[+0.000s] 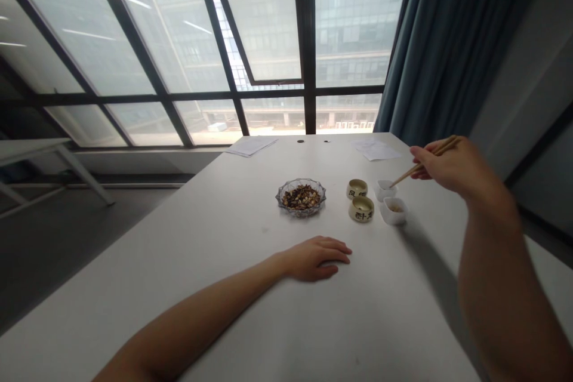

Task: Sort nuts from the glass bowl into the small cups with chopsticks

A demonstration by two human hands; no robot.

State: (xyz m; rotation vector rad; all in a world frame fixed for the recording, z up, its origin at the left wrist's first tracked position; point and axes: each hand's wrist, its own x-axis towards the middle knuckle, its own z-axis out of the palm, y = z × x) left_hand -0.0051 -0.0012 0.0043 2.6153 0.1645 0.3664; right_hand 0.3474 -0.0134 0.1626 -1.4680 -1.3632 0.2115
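Observation:
My right hand is closed round a pair of wooden chopsticks, whose tips point down into the farther white cup. Just in front of that cup stands the nearer white cup, with some small light bits inside. My left hand lies flat on the table, fingers stretched out and holding nothing. To the left of the white cups are two tan cups with dark characters, a farther one and a nearer one. A clear glass bowl holds mixed nuts or seeds.
White sheets of paper lie at the far left of the white table, and another sheet at the far right. Two small dark items sit near the back edge. Windows and a blue curtain rise behind.

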